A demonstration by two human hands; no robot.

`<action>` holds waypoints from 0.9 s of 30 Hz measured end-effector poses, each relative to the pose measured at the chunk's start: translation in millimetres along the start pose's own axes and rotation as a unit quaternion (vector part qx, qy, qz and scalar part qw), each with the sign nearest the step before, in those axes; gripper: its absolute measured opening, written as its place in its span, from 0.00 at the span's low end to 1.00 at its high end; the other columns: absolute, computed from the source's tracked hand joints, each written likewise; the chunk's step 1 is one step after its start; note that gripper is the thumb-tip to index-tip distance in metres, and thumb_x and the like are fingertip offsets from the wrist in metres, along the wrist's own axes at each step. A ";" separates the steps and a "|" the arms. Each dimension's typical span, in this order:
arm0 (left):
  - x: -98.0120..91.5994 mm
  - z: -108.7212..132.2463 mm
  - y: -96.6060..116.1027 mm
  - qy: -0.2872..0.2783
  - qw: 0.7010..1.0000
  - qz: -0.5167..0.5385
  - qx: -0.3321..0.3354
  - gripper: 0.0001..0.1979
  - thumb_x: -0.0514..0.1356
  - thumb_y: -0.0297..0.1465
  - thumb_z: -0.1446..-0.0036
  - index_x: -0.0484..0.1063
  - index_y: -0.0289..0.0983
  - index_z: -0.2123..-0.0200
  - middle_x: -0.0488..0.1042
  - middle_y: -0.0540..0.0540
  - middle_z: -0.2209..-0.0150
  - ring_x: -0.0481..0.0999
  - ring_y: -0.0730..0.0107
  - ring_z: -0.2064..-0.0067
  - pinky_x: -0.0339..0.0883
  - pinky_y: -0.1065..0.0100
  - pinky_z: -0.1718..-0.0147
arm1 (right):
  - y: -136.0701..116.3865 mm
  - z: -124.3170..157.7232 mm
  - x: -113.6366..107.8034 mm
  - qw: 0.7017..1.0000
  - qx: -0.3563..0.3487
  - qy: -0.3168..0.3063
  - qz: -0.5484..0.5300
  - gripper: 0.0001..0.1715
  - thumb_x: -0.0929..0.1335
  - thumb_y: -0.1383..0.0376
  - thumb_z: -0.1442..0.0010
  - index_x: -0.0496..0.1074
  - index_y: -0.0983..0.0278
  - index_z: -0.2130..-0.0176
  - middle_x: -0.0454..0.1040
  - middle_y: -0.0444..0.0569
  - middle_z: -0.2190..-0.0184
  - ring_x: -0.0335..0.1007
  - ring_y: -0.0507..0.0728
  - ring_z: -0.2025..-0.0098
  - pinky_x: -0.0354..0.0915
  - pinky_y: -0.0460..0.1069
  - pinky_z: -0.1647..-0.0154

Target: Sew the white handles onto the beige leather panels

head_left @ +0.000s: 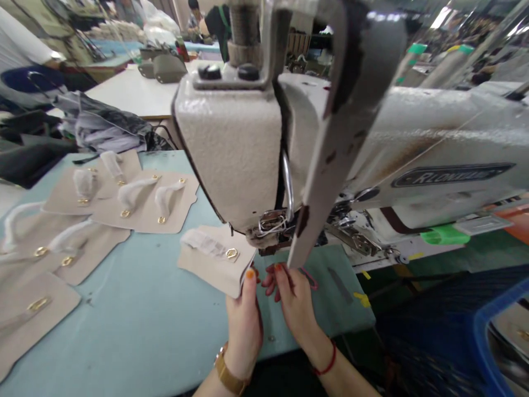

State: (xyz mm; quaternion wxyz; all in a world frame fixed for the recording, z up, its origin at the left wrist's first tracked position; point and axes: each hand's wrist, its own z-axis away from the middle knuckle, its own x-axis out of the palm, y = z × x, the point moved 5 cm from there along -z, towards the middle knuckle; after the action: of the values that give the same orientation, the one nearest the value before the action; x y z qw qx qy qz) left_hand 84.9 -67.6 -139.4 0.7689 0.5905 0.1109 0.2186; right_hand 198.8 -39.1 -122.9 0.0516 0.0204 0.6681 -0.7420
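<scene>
A beige leather piece (215,259) with a gold ring and a white wrapped tab lies under the head of a cream sewing machine (235,149). My left hand (244,320), with a gold watch at the wrist, pinches the piece's right edge between thumb and fingers. My right hand (295,303), with a red cord at the wrist, is closed on the lower end of a long beige strap (330,165) that runs up over the machine. Both hands sit just below the needle area (273,226).
Several more beige pieces with gold fittings (140,201) lie spread on the pale blue table (136,320) to the left. Grey fabric (99,127) is heaped behind them. A blue bin (491,342) stands at the lower right. Another person works at a far table (215,22).
</scene>
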 end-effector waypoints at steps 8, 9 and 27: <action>-85.3 -56.4 38.6 -0.118 0.873 -0.325 0.345 0.26 0.50 0.43 0.36 0.56 0.43 0.36 0.56 0.39 0.34 0.53 0.47 0.34 0.47 0.45 0.38 | -37.1 -27.0 36.3 0.998 -0.035 0.024 0.042 0.26 0.60 0.54 0.34 0.58 0.65 0.79 0.57 0.41 0.82 0.53 0.48 0.77 0.50 0.43 0.77; -75.6 -69.6 50.0 -0.206 0.809 -0.388 0.391 0.28 0.50 0.45 0.37 0.55 0.44 0.36 0.54 0.38 0.34 0.50 0.44 0.33 0.45 0.43 0.38 | -37.6 -28.2 38.5 0.997 -0.041 0.034 0.049 0.25 0.60 0.56 0.35 0.57 0.65 0.79 0.54 0.41 0.82 0.51 0.48 0.77 0.48 0.44 0.77; -17.7 -59.8 121.3 -0.278 0.589 -0.594 0.473 0.23 0.56 0.48 0.42 0.70 0.40 0.50 0.68 0.40 0.58 0.69 0.51 0.59 0.66 0.51 0.58 | -41.2 -34.4 21.3 0.999 0.000 -0.033 0.035 0.23 0.61 0.54 0.36 0.67 0.66 0.76 0.62 0.43 0.81 0.58 0.49 0.75 0.54 0.42 0.77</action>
State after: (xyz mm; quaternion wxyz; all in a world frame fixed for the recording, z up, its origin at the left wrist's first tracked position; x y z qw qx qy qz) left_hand 18.8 0.7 -41.5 0.3339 0.7063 0.3050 -0.5446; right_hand 172.0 -1.8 -87.9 0.0998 0.0192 0.6646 -0.7403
